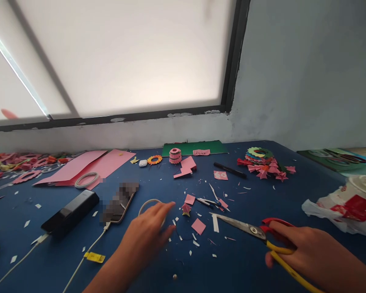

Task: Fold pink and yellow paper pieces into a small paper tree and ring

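Jutting from the right hand [312, 250], scissors [253, 231] point leftward.

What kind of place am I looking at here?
Probably a paper-craft worktable by a window: scissors in the right hand, pink paper sheets, and white scraps scattered on blue.

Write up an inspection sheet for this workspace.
Surface: blue tabletop, littered with small paper scraps.
Job's things: metal scissors with red and yellow handles, tip at white paper strip; pink paper square nearby.
Clutter: slim black pen, dark phone, glossy black box.
Hands: left hand open, slightly blurred; right hand holds scissors.
Cables: white cable at phone, another at box.
Surroundings: grey wall, dark-framed window.
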`<state>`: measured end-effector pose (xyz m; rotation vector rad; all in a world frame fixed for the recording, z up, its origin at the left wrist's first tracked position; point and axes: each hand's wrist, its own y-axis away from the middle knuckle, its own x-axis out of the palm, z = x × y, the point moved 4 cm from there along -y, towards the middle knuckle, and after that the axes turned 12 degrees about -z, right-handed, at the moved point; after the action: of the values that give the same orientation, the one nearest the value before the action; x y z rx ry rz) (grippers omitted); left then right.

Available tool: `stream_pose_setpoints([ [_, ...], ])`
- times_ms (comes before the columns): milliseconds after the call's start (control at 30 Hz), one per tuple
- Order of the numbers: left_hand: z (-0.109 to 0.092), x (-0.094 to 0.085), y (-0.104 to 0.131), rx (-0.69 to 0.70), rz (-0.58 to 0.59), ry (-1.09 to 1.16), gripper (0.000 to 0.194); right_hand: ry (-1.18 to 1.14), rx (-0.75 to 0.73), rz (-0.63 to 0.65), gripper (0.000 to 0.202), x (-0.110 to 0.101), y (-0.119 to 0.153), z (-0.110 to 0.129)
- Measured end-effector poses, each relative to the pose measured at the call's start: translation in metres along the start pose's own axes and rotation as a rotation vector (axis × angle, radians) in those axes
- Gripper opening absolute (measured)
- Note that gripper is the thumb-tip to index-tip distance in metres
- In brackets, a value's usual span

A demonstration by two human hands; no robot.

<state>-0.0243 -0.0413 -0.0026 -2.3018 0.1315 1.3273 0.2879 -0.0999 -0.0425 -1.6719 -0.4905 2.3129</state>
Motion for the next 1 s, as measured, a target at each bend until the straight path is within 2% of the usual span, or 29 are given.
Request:
stream_pose_setpoints([
  [67,-0.026,0.001,0.003,0.258,0.028,0.174,0.041,-0.007,0.012,0.17,0.026,0.008,0.001,0.006],
  [133,-0.046,0.003,0.004,0.44,0.058,0.255,0.035,-0.021,0.026,0.267,0.027,0.013,0.001,0.013],
  [200,-0.056,0.007,0.002,0.53,0.104,0.275,0.023,-0.039,0.029,0.307,0.026,0.016,0.001,0.019],
  [267,-0.058,0.01,-0.003,0.535,0.156,0.303,0.02,-0.051,0.027,0.328,0.024,0.017,0.001,0.024],
  [333,-0.053,0.011,-0.011,0.465,0.17,0.394,0.018,-0.062,0.038,0.343,0.023,0.019,0.0,0.024],
  [433,-0.041,0.008,-0.023,0.212,0.138,0.582,0.012,-0.047,0.08,0.337,0.027,0.025,-0.005,0.011],
  [533,-0.029,0.012,-0.03,-0.128,0.22,0.779,0.013,0.049,0.09,0.217,0.028,0.033,-0.014,-0.018],
  [600,-0.023,0.019,-0.033,-0.292,0.292,0.91,0.015,0.152,0.072,0.085,0.032,0.037,-0.02,-0.042],
  [667,-0.018,0.028,-0.035,-0.381,0.307,0.979,0.017,0.162,0.027,0.022,0.029,0.042,-0.023,-0.063],
  [733,-0.013,0.036,-0.036,-0.419,0.303,0.997,0.017,0.1,-0.021,0.022,0.028,0.044,-0.025,-0.072],
  [833,-0.008,0.045,-0.034,-0.448,0.281,1.012,0.021,0.053,-0.055,-0.012,0.036,0.037,-0.031,-0.055],
  [933,-0.006,0.048,-0.029,-0.471,0.232,1.0,0.025,-0.067,-0.095,-0.086,0.034,0.024,-0.042,-0.002],
  [1000,-0.008,0.048,-0.025,-0.464,0.23,0.998,0.032,-0.189,-0.177,-0.06,0.026,0.021,-0.05,0.041],
])
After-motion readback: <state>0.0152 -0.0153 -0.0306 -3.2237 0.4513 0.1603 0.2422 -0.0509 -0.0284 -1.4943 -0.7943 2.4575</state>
